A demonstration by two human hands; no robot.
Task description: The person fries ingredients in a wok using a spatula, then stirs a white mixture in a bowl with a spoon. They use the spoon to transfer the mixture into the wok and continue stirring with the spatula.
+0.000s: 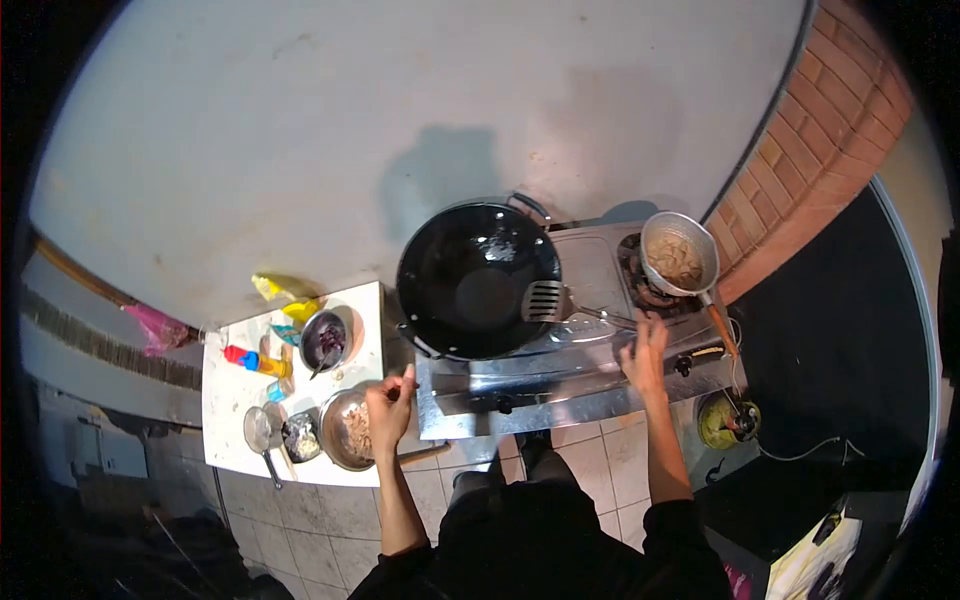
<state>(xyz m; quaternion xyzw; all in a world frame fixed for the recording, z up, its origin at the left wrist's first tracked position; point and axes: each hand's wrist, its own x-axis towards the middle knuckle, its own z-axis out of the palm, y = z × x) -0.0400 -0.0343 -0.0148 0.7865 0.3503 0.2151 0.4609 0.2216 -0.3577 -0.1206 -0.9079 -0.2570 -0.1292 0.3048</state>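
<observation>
A black wok (480,285) sits on the left side of the metal stove, its inside wet and shiny. A slotted spatula (546,301) rests its head over the wok's right rim, its handle running right to my right hand (648,358), whose fingers are closed at the handle's end. My left hand (392,410) hovers by the stove's left edge, fingers curled together; what they pinch, if anything, is too small to tell. Below and left of that hand stands a pan (335,458) with pale shredded food (355,430), partly covered by the hand.
On the right burner, a saucepan (710,250) holds food in liquid. A white table (230,400) carries a bowl of dark purple food (325,342), a yellow bottle (266,366) and a small strainer (258,428). A green-filled pot (716,425) stands low at right.
</observation>
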